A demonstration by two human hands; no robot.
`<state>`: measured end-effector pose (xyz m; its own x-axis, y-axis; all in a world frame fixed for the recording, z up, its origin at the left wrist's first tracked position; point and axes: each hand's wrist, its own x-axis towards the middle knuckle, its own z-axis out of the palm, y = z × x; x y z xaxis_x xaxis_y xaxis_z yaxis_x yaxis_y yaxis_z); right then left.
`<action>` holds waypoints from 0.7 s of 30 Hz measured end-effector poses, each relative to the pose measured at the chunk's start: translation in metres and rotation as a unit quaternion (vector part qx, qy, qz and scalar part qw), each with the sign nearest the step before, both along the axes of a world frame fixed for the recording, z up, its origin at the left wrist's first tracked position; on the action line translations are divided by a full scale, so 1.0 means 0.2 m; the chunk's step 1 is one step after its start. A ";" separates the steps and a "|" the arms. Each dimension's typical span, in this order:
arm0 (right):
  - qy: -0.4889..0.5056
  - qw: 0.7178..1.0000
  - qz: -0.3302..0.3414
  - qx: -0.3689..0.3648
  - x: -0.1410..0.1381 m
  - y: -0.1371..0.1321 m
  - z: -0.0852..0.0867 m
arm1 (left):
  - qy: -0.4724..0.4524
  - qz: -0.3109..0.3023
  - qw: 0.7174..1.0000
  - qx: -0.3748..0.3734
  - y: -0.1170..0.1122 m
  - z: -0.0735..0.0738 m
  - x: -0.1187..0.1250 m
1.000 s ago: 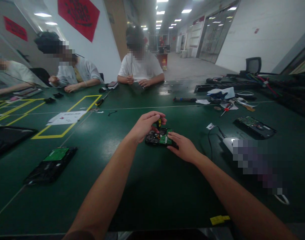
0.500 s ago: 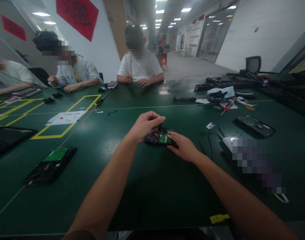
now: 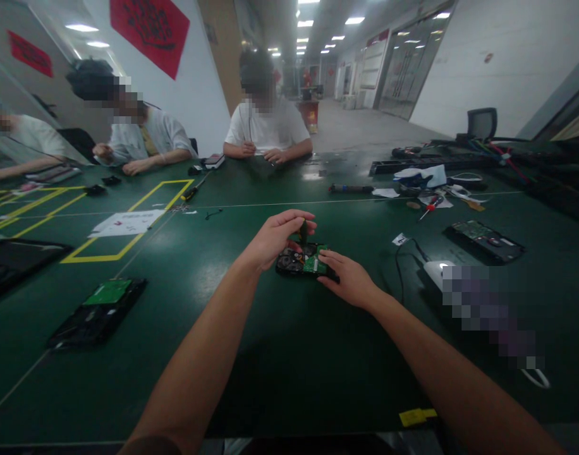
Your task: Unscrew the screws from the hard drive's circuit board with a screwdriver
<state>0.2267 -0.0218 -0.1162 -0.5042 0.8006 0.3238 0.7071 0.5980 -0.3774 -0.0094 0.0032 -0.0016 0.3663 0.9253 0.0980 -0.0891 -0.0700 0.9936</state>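
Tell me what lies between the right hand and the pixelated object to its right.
In the head view, a thin black cable lies between the right hand and that pixelated object.

The person's left hand [image 3: 276, 240] and right hand [image 3: 350, 279] are bare, as are both slender forearms [image 3: 207, 347]; a dark sleeve [image 3: 152, 445] with a curved hem rounds the left arm low in view.

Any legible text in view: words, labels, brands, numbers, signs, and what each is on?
None legible.
Red diamond poster: black characters, too blurred.
Smaller red sign: dark marks, too blurred.
White sheet: print too small.
White tag: marks too small.
Green circuit board: pale label too small.
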 end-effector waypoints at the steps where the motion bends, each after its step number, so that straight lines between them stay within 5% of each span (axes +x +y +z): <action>1: -0.001 1.000 0.000 -0.001 0.00 0.00 0.00 | 0.009 0.008 1.000 0.008 0.00 0.00 0.00; 10: 0.009 1.000 -0.001 -0.006 -0.01 -0.01 0.03 | 0.054 0.103 0.993 0.035 0.01 -0.02 0.01; 17: 0.011 1.000 -0.002 -0.010 -0.01 -0.01 0.02 | 0.027 -0.037 0.998 0.035 0.00 0.00 -0.01; 21: 0.009 1.000 -0.006 -0.012 0.00 -0.01 0.01 | 0.013 -0.053 0.998 0.023 -0.01 0.00 0.00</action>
<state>0.2259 -0.0239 -0.1136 -0.4890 0.8136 0.3144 0.7066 0.5809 -0.4040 -0.0087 0.0006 -0.0014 0.4651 0.8758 0.1291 -0.0736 -0.1070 0.9915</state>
